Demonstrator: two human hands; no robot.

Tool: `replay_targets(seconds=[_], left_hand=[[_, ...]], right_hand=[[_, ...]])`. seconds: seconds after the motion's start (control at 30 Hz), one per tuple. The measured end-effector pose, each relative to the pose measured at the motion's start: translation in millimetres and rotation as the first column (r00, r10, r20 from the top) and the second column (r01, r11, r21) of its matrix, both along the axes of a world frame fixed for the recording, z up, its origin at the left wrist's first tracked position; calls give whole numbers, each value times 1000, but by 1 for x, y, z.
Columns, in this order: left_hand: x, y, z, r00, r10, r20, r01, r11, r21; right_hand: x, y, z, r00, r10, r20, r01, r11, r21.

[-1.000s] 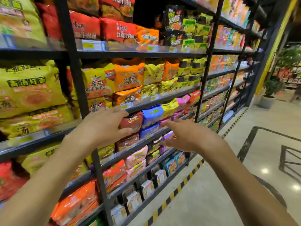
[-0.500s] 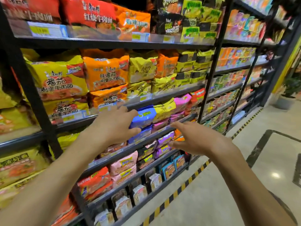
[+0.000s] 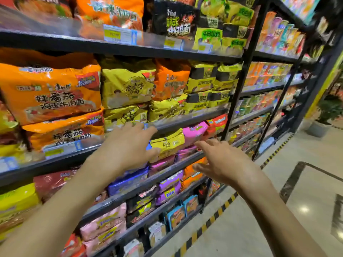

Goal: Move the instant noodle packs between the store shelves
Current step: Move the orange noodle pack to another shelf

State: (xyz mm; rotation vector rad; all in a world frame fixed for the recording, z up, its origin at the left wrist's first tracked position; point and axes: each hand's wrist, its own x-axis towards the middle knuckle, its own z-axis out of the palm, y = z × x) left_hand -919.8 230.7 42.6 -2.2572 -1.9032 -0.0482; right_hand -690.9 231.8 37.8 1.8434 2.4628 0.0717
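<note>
A black store shelf rack is filled with instant noodle packs. A small yellow noodle pack lies on the middle shelf, with a pink pack to its right. My left hand reaches toward the yellow pack with spread fingers, and its thumb lies against the pack's left end. My right hand hovers open in front of the shelf edge, just right of the yellow pack, and holds nothing. Large orange packs and yellow packs stand on the shelf above.
Lower shelves carry purple packs, pink packs and boxed noodles. A black upright post divides the rack from the section to the right. A yellow-black striped line runs along the tiled floor. A potted plant stands far right.
The view has moved closer and rightward along the rack. Both hands have advanced toward the middle shelf; my left hand went from the blue pack to the yellow one.
</note>
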Motion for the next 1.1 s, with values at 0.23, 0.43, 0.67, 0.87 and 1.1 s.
replay_targets(seconds=[0.23,0.43,0.67,0.87,1.1], left_hand=[[28,71,-10,996,93,18,-94,994,64],[43,131,-14,982,187,33,-190,974,126],[68,197,-14,935,332,127,-355,898,262],[87,232,-15,853,451,263,-519,785,337],[92,258,-20,808,383,448,-581,646,495]], right_hand=[[15,93,-10,995,101,14,-102,988,113],[24,180,-9,977,214,19,-214,963,164],[36,288,7,925,381,-6,-360,878,316],[43,358,7,876,480,-56,-413,804,429],[31,405,-4,703,624,-342,-437,758,484]])
